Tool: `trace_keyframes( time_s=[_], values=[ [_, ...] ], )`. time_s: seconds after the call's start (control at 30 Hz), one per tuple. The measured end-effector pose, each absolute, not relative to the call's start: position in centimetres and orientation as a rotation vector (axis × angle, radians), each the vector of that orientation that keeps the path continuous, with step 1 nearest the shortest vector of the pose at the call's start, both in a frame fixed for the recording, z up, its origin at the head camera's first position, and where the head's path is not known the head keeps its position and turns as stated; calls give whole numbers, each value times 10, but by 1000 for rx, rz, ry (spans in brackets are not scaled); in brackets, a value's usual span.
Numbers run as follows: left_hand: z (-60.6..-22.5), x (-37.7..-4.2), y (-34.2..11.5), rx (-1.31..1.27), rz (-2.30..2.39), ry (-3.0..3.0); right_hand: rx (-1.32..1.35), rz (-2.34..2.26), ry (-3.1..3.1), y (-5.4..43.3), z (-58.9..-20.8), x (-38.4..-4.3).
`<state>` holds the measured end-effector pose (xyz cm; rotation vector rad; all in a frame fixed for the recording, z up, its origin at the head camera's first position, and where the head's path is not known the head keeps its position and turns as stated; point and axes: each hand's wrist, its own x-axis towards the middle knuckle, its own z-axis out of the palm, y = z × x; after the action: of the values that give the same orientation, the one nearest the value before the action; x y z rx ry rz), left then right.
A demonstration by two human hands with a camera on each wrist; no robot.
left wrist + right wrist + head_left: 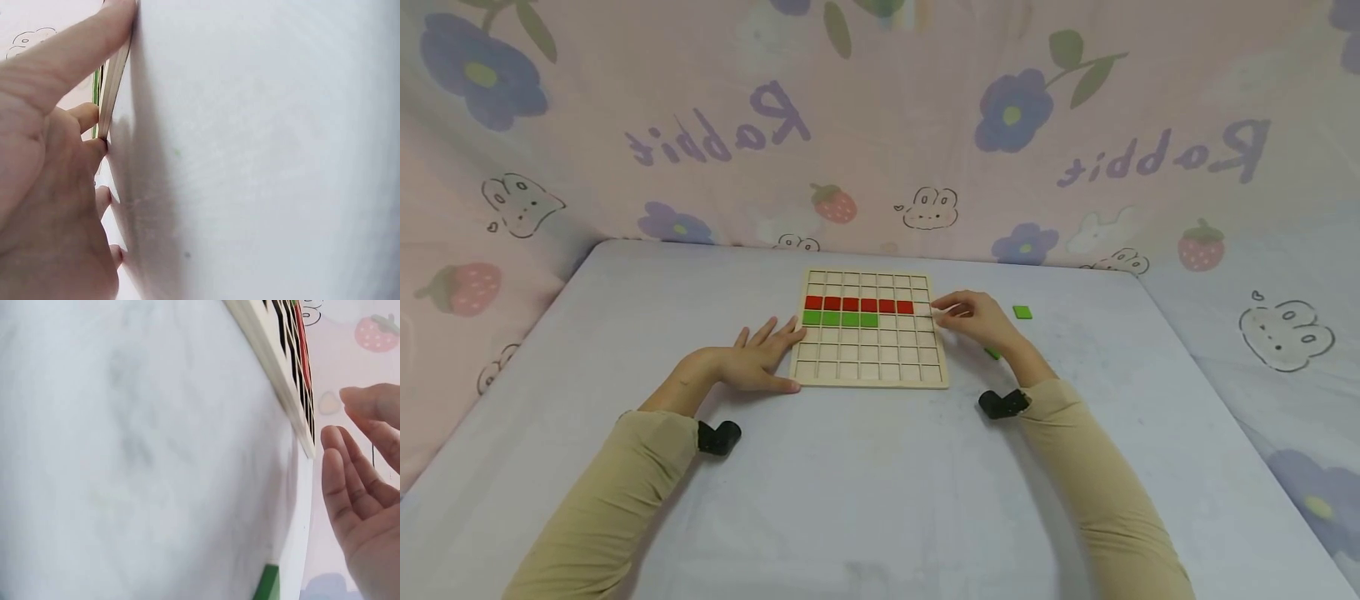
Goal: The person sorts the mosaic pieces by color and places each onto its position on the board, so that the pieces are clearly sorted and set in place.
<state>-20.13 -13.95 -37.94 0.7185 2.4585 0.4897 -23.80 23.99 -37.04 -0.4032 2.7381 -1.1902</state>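
Note:
A pale wooden grid board (pixel 871 385) lies on the table, with a row of several red tiles (pixel 850 305) and, just below it, a shorter row of several green tiles (pixel 841 319). My left hand (pixel 752 358) rests at the board's left edge with fingers spread, the thumb at its near corner. In the left wrist view, thumb and fingertips meet the board's side (pixel 112 94). Beside the right edge, level with the coloured rows, hovers my right hand (pixel 973 317). Its fingers are loosely bent, and the right wrist view shows a gap between them with no tile there.
On the white-covered table (pixel 865 500), a loose green tile (pixel 1022 312) lies right of my right hand. Another green tile (pixel 992 352) is partly hidden by that wrist. A printed rabbit-and-flower cloth (pixel 865 125) hangs behind the table.

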Motion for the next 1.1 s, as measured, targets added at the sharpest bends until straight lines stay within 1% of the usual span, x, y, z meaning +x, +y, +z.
trace_keyframes(
  time_s=[0.27,0.5,1.1],
  values=[
    [-382,-202,-140,719,492,2463,-371,-1172,2754,250,-371,-236],
    [-381,-201,-141,730,512,2456,-419,-1183,2735,265,-373,-234],
    [-387,-205,-142,731,478,2468,-408,-1102,2759,293,-375,-226]
  ],
)
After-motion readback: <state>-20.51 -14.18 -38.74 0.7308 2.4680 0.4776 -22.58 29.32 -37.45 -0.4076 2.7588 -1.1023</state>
